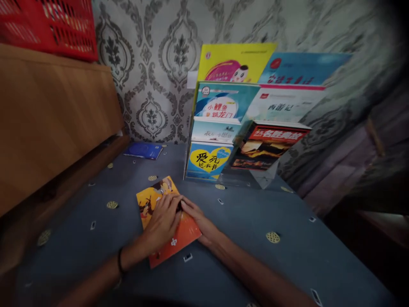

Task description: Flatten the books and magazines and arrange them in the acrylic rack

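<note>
Fingers of the left hand lie over the cover of an orange book, nearly straight and close together, with the palm down. The right hand comes in from the other side, its fingers bent over the book's right edge and meeting the left fingertips; how firmly it grips, if at all, cannot be told, since part of it is hidden. A black band circles the left wrist. The book lies flat and slightly turned on the worktop, which is grey-blue with scattered yellow and white prints.

Just beyond the book, to the right, a clear stand holds books in two columns. On the left, from top to bottom, are a yellow one, a teal one, a pale one and one with a yellow heart. The right column has a blue one, a white one and, lowest, a dark one.

Farther back on the left, a dark blue book lies near the patterned wall. A red basket sits on the wooden cabinet.
</note>
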